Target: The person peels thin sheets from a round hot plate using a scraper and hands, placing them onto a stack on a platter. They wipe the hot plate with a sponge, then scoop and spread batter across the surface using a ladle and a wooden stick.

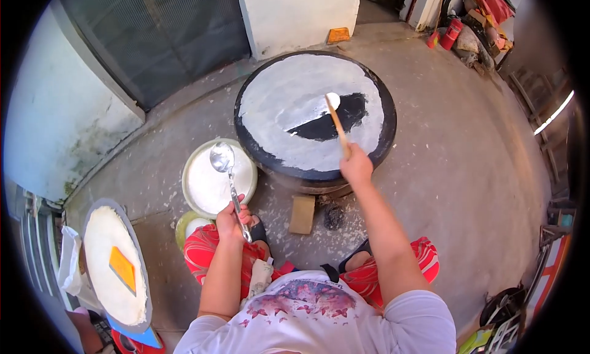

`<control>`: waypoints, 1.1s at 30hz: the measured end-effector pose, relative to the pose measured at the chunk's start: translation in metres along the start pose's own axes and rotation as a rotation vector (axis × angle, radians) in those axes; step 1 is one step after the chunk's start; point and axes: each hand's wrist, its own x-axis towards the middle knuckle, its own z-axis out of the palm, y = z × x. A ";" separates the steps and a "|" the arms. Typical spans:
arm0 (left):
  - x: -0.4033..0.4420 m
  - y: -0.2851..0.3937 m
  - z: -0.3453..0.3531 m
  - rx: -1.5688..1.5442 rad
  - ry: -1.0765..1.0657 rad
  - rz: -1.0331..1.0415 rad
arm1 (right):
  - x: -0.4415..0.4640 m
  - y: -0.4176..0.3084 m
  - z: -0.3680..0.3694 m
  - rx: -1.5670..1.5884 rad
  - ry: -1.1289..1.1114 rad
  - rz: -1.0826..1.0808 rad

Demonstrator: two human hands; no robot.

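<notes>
My left hand is closed round the handle of a metal ladle. The ladle's bowl is over a round tub of white batter. My right hand grips a wooden stick, its far end in a small pool of white batter on a large round black griddle. A thin pale layer of batter covers most of the griddle. A dark uncoated patch shows right of its middle, beside the stick.
At left, a round board bears a stack of pale flat sheets with an orange scraper on top. A brown block stands before the griddle. Fire extinguishers and clutter are at the back right.
</notes>
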 end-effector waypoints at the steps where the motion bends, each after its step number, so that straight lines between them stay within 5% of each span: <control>1: 0.000 0.000 0.002 -0.018 0.021 0.007 | -0.009 -0.008 0.003 0.087 0.001 0.017; 4: 0.000 -0.002 0.003 0.012 0.016 0.027 | -0.014 0.009 0.008 -0.072 -0.009 -0.160; 8: 0.001 -0.002 0.002 0.043 0.000 0.015 | 0.013 0.033 -0.014 -0.151 0.041 0.004; 11: 0.004 -0.003 0.001 0.025 0.008 0.001 | -0.005 0.012 -0.018 0.112 0.031 0.189; 14: 0.002 -0.005 0.007 0.012 0.039 0.022 | -0.032 -0.001 -0.007 0.087 -0.028 -0.120; 18: 0.002 -0.006 0.007 0.046 0.024 0.018 | 0.005 0.049 -0.003 -0.234 0.079 -0.003; 23: 0.008 -0.003 -0.001 -0.004 -0.008 0.002 | 0.009 0.050 -0.036 -0.048 -0.055 0.305; 27: 0.009 -0.004 0.000 0.002 -0.008 0.012 | 0.014 0.102 0.018 0.430 0.089 0.177; 30: 0.008 -0.005 0.000 0.048 -0.010 0.000 | 0.049 0.134 0.013 0.403 -0.008 0.347; 33: 0.012 -0.006 -0.002 0.041 0.000 -0.007 | 0.057 0.148 0.023 0.382 -0.080 0.289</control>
